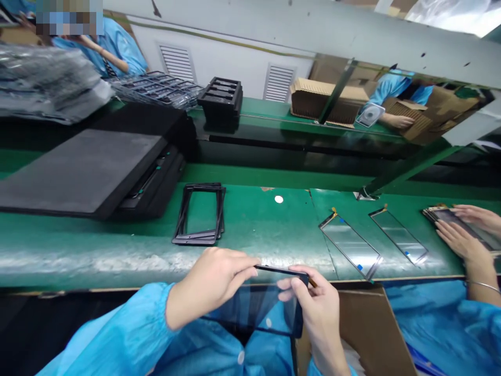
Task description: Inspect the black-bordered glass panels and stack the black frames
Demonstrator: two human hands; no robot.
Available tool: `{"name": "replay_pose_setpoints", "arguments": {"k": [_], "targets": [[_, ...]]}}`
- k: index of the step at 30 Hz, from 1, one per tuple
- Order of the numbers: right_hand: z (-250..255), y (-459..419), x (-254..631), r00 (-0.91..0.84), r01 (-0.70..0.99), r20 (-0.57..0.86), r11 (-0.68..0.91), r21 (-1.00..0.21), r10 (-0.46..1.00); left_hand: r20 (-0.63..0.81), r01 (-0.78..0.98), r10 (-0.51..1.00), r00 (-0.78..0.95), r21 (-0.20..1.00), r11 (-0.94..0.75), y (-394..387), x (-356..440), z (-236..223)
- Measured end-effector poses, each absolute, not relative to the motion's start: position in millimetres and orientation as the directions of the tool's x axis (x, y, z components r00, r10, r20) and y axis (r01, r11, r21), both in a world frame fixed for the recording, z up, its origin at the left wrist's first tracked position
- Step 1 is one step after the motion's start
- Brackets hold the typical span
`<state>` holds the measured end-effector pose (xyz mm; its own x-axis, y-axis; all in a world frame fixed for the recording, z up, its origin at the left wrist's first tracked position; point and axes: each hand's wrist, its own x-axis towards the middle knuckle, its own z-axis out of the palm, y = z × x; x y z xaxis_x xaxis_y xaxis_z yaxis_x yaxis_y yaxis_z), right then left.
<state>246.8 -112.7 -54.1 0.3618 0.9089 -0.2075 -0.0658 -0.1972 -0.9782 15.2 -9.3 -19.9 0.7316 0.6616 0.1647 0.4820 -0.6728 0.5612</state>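
- Blue sleeves (129, 329) reach in from the bottom of the head view, nearest the lens; the two hands stand apart, both clamped on one panel.
- Black-rimmed clear panel (270, 303), the piece in hand, is held tilted over the lap, just before the bench edge; blue clothing shows through it.
- Left hand (215, 277) pinches its upper edge between thumb and fingers; right hand (319, 300) grips its right end near the upper corner, an amber tab (312, 282) beside the fingers.
- Thin black rectangular frames (198, 237) lie loosely stacked on the green bench (258, 224), beyond the left hand; a white round spot (278, 199) sits to their right.
- Two clear panels with amber tabs, one nearer (350, 243) and one farther right (399, 235), lie slantwise, apart from each other; blue tabs mark both.
- Co-worker's hands (456, 237) rest on dark screen panels (442, 214) at far right; black foam sheets (82, 167) are piled at left.
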Motion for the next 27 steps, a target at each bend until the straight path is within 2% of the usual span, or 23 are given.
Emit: {"name": "replay_pose_setpoints", "arguments": {"k": [4,7,9,11,13,14,16,18,22,27], "targets": [[-58,-107,249,0.295,-0.059,-0.209,-0.201,-0.978,0.932,0.131,0.48,0.672,0.729,0.602,-0.638,-11,14,-17],[-59,-98,238,0.109,-0.114,-0.235,-0.223,-0.968,0.966,0.086,0.422,0.683,0.726,0.727,-0.541,-16,18,-6],[-61,-90,231,0.02,-0.202,-0.241,-0.232,-0.951,0.97,0.06,0.383,0.739,0.671,0.825,-0.415,-16,14,2],[-68,-79,231,0.047,-0.314,-0.2,-0.175,-0.933,0.979,0.043,0.345,0.868,0.494,0.907,-0.241,-10,-5,11],[-81,-65,240,0.163,-0.383,-0.158,-0.085,-0.92,0.974,0.062,0.246,0.977,0.205,0.963,-0.112,1,-44,22],[-90,-58,247,0.228,-0.39,-0.154,-0.055,-0.919,0.961,0.1,0.183,0.994,0.036,0.978,-0.105,8,-69,29],[-112,-45,259,0.301,-0.361,-0.183,-0.066,-0.93,0.936,0.161,0.124,0.953,-0.258,0.983,-0.133,25,-125,43],[-138,-36,267,0.288,-0.32,-0.226,-0.129,-0.939,0.93,0.11,0.068,0.852,-0.512,0.994,-0.087,47,-180,53],[-182,-29,270,0.264,-0.245,-0.263,-0.199,-0.949,0.928,0.067,0.082,0.67,-0.739,0.997,-0.01,93,-256,58],[-195,-33,266,0.292,-0.233,-0.218,-0.152,-0.961,0.931,-0.001,0.132,0.616,-0.788,0.977,0.17,123,-294,46]]}}
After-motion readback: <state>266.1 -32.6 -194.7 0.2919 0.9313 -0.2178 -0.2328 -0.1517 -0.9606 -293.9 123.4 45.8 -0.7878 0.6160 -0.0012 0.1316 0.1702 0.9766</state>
